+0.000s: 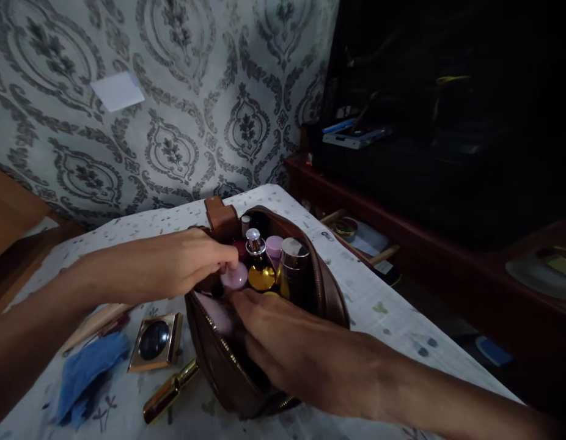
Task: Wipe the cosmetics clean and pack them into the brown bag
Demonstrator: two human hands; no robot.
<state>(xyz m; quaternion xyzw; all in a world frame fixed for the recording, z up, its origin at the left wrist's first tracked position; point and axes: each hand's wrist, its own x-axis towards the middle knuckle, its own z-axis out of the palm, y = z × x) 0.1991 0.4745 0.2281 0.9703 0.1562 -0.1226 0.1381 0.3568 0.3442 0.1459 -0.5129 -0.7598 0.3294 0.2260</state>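
Observation:
An unzipped brown toiletry bag (331, 281) lies on the table, packed with bottles and jars. My left hand (186, 260) reaches in from the left, closed, with its fingertips on a pink round-topped container (236, 277). From the near side, my right hand (287, 342) is inside the bag, its thumb close to that pink top; its other fingertips are hidden. Beside them stand a yellow bottle with a silver top (261, 276), a pink cap (274, 245) and a dark bottle with a silver cap (294, 253).
Left of the bag lie a gold-framed square case (154, 339), a gold tube (166, 394), a blue cloth (91, 370) and a wooden stick-like item (97, 324). A printed cloth (384, 330) covers the table. An open drawer (356, 244) and dark cabinet stand at right.

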